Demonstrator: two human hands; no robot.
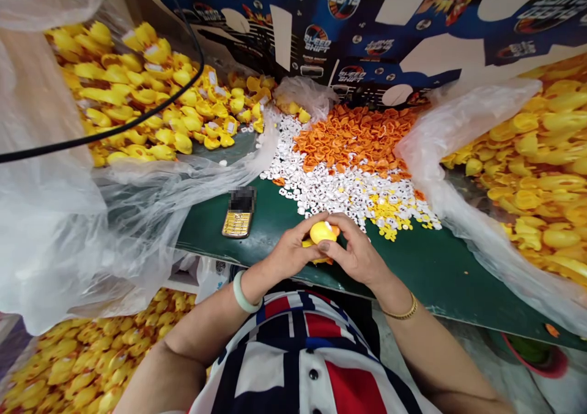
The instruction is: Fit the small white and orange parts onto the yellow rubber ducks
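A small yellow rubber duck (322,232) with an orange beak sits between both my hands at the near edge of the green table (440,267). My left hand (288,252) wraps its fingers round the duck's left side and wears a pale green bangle. My right hand (355,255) pinches the duck from the right and has a gold bracelet at the wrist. Just beyond the hands lie a heap of orange beak pieces (353,136), a spread of small white eye pieces (330,184) and a patch of little yellow parts (387,209).
A gold mobile phone (239,213) lies on the table to the left. Clear plastic bags of yellow ducks (137,90) sit at left, others at right (541,157) and below left (82,359). A black cable (114,126) crosses the left. Printed blue cardboard (367,29) stands behind.
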